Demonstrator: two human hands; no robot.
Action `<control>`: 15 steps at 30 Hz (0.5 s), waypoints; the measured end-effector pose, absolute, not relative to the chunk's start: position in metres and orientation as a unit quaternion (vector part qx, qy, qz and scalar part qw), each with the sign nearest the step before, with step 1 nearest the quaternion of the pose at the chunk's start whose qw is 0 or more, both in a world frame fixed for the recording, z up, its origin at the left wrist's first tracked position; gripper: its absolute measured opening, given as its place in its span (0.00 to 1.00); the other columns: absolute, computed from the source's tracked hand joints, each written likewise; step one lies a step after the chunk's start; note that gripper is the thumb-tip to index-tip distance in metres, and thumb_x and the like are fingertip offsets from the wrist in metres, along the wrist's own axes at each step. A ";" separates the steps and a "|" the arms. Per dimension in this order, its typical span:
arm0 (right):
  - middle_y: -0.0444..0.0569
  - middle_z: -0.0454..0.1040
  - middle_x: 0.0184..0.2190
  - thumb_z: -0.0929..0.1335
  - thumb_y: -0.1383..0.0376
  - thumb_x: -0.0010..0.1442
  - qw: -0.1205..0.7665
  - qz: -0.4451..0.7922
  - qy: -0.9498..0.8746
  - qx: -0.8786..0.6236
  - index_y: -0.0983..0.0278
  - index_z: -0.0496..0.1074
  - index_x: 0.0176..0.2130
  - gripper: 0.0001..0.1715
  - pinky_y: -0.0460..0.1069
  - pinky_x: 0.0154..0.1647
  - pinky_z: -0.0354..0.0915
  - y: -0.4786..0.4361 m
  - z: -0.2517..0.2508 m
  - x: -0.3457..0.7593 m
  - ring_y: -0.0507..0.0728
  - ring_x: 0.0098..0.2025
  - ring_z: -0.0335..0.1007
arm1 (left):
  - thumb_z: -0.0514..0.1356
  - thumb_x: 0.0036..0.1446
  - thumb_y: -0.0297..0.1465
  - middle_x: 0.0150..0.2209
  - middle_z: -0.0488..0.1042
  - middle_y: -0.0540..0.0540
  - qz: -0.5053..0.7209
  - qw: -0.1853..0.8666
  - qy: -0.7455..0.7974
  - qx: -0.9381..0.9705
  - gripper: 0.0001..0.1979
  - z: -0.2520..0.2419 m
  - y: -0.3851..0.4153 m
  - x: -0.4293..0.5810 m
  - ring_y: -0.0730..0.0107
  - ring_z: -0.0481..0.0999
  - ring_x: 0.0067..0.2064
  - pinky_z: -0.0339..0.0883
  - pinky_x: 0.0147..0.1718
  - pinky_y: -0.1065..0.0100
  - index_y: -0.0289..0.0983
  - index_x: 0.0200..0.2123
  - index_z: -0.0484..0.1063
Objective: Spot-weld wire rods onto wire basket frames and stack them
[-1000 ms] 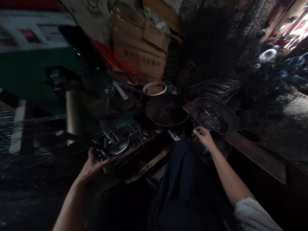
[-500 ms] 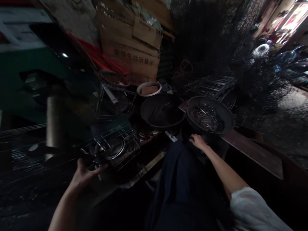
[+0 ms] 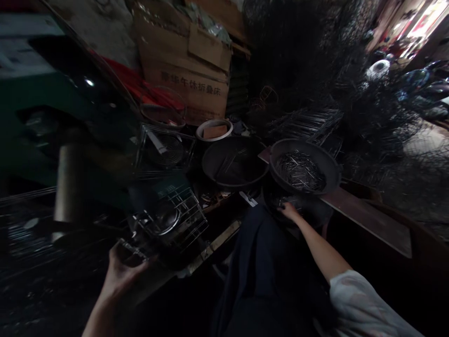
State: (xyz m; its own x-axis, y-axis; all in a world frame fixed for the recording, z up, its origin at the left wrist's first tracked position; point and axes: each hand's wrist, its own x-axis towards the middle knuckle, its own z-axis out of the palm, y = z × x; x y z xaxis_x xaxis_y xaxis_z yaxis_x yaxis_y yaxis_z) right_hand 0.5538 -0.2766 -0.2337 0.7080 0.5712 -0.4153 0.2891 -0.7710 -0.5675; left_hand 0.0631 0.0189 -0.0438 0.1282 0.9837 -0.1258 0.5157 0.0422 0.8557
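My left hand [image 3: 121, 271] grips the near edge of a wire grid rack [image 3: 168, 220] that lies on a dark workbench under a green machine [image 3: 52, 121]. My right hand [image 3: 289, 210] reaches into a dark lower basin [image 3: 308, 213] below a round black basin [image 3: 304, 164] full of short metal rods. Its fingers are curled down; what they hold is hidden in the dark. A second black basin [image 3: 235, 161] with a few rods stands left of it. My dark-trousered leg [image 3: 266, 271] lies between the arms.
Cardboard boxes [image 3: 185, 70] and red cloth [image 3: 140, 89] are stacked at the back. A white bowl [image 3: 213, 131] sits behind the basins. Piles of dark wire frames [image 3: 308, 121] fill the right. A wooden plank [image 3: 368, 217] runs along the right side.
My left hand has pulled the wire rack nearer and lower. My right hand has dropped from the rim of the rod-filled basin into the darker basin beneath it.
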 end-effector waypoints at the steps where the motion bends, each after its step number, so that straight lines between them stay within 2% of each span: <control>1: 0.52 0.73 0.51 0.69 0.59 0.67 0.247 0.304 -0.233 -0.890 0.65 0.72 0.52 0.17 0.59 0.50 0.72 -0.281 -0.232 0.557 0.60 0.50 0.73 | 0.77 0.16 0.38 0.50 0.73 0.43 0.282 0.415 0.591 0.632 0.61 -0.049 0.011 0.059 0.47 0.78 0.47 0.77 0.43 0.49 0.42 0.59 0.58; 6: 0.50 0.75 0.46 0.69 0.60 0.67 0.313 0.344 -0.203 -0.862 0.66 0.72 0.50 0.15 0.55 0.44 0.74 -0.290 -0.228 0.560 0.57 0.43 0.75 | 0.77 0.19 0.35 0.47 0.74 0.47 0.294 0.449 0.582 0.611 0.57 -0.076 -0.022 0.038 0.46 0.77 0.47 0.79 0.37 0.54 0.48 0.58 0.60; 11: 0.49 0.75 0.43 0.69 0.61 0.67 0.372 0.368 -0.172 -0.835 0.67 0.72 0.50 0.14 0.52 0.39 0.74 -0.289 -0.229 0.551 0.54 0.39 0.75 | 0.78 0.21 0.35 0.48 0.72 0.45 0.303 0.498 0.543 0.604 0.58 -0.086 -0.043 0.026 0.49 0.79 0.45 0.79 0.39 0.53 0.45 0.60 0.57; 15: 0.48 0.75 0.41 0.69 0.62 0.67 0.402 0.369 -0.152 -0.824 0.67 0.72 0.48 0.13 0.50 0.37 0.74 -0.288 -0.228 0.543 0.53 0.37 0.74 | 0.79 0.22 0.38 0.48 0.73 0.43 0.312 0.485 0.559 0.596 0.56 -0.085 -0.053 0.026 0.49 0.79 0.47 0.77 0.46 0.46 0.42 0.58 0.58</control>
State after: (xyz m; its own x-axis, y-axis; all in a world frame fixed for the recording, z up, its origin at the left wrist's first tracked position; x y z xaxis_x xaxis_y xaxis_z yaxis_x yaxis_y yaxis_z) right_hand 0.5432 -0.2884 -0.2278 0.6822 0.5470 -0.4853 -0.0462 -0.6301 -0.7751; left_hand 0.0256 -0.0528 -0.0850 0.1812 0.9686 -0.1705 0.3627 0.0953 0.9270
